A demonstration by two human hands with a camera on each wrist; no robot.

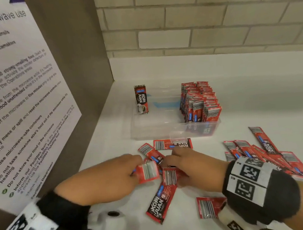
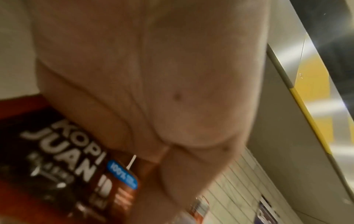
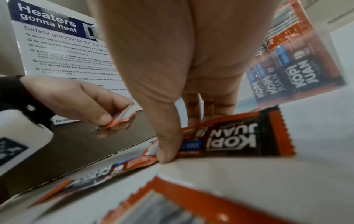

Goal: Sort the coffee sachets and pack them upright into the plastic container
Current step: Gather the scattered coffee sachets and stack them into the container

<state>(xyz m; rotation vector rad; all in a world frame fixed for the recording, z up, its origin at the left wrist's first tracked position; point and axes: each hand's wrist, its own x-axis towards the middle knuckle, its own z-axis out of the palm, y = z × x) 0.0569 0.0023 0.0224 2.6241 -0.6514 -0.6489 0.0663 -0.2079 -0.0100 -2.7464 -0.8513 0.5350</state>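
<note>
A clear plastic container (image 1: 173, 131) stands mid-counter. A block of red sachets (image 1: 200, 102) is packed upright at its right end, and one black sachet (image 1: 141, 99) stands at its left end. In front of it my left hand (image 1: 135, 167) pinches a thin stack of red sachets (image 1: 148, 171), also visible as the held stack (image 3: 124, 116) in the right wrist view. My right hand (image 1: 169, 163) reaches down onto the loose sachets; its thumb (image 3: 166, 151) and curled fingers grip a red sachet (image 3: 233, 139) lying on the counter. My palm fills the left wrist view over a sachet (image 2: 76, 166).
Loose red sachets lie scattered on the white counter (image 1: 246, 107): a pile (image 1: 258, 151) at right, one sachet (image 1: 161, 199) near me, another (image 1: 208, 208) by my right wrist. A brown side panel with a poster (image 1: 19, 107) closes the left; a brick wall (image 1: 194, 20) stands behind.
</note>
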